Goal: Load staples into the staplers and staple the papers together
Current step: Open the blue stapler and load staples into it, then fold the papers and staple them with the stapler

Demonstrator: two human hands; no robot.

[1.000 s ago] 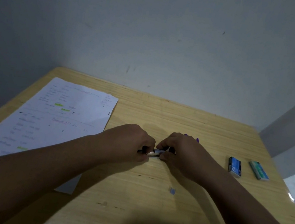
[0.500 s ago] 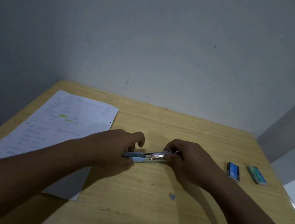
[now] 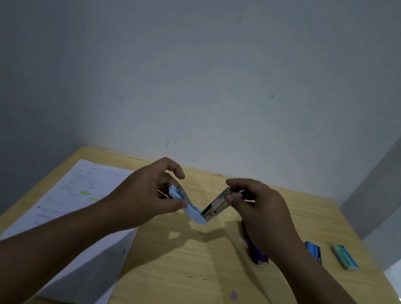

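- The light blue stapler [image 3: 195, 213] is held up off the worktop [image 3: 200, 271], swung open into a V between the two hands.
- The blue plastic half is pinched in the left hand [image 3: 149, 196], thumb underneath and fingers curled over the top; that grip is closed on it.
- The metal staple channel [image 3: 217, 205] is held near its top end in the fingertips of the right hand [image 3: 260, 215]; that grip is also closed, though whether a strip of staples is pinched there too cannot be told.
- The key relation: the hinge sits at the bottom of the V, between the hands, and the channel's long axis rises up and to the right, from the hinge towards the right fingertips.
- Any strip, it is judged, would have to be laid along that slanted line, so the right hand is the nearer one for feeding.
- Staple supply is off to the right: a blue staple box [image 3: 314, 251] and a green staple box [image 3: 345, 257] lie on the worktop, well apart from the stapler.
- A purple stapler [image 3: 255, 252] lies just below the right wrist, partly hidden.
- The papers [image 3: 74, 199] lie flat on the left, under the left forearm, not yet stapled as far as can be seen.
- A small grey scrap [image 3: 234, 295] lies loose on the near worktop.
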